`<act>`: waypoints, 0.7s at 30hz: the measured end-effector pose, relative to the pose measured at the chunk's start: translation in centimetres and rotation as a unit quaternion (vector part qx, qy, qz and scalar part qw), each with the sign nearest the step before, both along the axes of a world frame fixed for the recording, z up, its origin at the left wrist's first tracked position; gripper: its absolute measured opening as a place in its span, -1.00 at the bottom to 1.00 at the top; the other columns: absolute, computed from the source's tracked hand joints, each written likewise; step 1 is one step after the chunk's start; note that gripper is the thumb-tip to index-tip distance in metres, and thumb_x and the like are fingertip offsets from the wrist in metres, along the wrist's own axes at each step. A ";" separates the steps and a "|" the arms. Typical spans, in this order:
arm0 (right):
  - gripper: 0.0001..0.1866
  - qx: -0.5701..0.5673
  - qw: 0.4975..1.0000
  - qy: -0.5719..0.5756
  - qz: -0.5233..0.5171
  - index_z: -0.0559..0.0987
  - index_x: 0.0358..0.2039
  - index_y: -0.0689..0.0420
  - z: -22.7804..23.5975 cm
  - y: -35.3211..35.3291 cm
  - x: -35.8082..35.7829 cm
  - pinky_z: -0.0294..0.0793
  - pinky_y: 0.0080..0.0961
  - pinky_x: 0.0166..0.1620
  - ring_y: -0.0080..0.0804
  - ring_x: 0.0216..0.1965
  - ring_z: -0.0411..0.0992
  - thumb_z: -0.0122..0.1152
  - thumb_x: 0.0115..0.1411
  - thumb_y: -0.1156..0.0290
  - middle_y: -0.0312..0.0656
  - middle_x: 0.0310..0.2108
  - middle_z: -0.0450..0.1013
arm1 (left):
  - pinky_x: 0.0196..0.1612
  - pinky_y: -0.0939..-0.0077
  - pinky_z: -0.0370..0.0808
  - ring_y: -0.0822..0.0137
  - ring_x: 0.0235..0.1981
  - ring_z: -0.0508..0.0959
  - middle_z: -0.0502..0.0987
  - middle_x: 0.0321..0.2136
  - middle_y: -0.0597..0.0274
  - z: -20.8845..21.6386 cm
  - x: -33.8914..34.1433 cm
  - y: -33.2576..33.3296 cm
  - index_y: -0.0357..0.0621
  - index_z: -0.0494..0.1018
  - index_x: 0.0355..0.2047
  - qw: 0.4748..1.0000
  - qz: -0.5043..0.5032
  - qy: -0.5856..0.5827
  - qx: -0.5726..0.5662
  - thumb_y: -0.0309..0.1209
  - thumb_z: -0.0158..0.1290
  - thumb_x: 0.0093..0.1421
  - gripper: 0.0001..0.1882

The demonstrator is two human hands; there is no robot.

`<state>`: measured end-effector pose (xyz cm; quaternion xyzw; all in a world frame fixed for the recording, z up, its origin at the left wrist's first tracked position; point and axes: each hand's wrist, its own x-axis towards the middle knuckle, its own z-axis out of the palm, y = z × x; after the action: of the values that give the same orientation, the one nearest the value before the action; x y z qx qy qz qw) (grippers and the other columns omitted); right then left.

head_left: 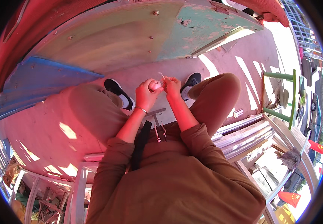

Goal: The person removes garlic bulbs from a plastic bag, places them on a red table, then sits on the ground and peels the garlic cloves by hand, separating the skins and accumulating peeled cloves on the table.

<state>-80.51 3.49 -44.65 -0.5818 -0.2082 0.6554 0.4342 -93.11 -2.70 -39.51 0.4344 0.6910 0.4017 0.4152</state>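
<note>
Both hands meet in front of me between my knees. My left hand (145, 96) is closed round a small, round, pale bulb (154, 86) that looks like garlic, its top showing between thumb and fingers. Close against its right side, my right hand (172, 86) is pinched. A thin pale strip (161, 75) sticks up by the right fingertips and seems to be held in them. Red-tinted light blurs the detail, and the fingers hide part of the bulb.
A worn panel (131, 41), painted green and brown, stands ahead of my feet, with a blue sheet (45, 82) to its left. On the right are a green-framed chair (293, 100) and stacked pale frames (243, 136). More pale frames (77, 194) stand behind at left.
</note>
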 end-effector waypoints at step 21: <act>-0.78 0.154 0.966 -0.073 0.193 0.65 -0.14 0.26 7.3 -0.5 0.0 0.52 -0.57 -0.38 -0.54 -0.40 0.54 0.33 0.25 0.43 -0.22 -0.33 0.58 | -0.02 0.52 0.54 0.47 -0.13 0.57 0.59 -0.15 0.31 1.2 -1.8 0.3 -0.13 0.45 0.17 0.986 -0.038 -0.121 0.109 -0.66 0.26 0.08 -0.40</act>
<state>-80.54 3.03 -37.36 -0.5029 -0.4461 0.6427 0.3673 -94.88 -2.39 -38.31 0.4516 0.5705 0.5082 0.4608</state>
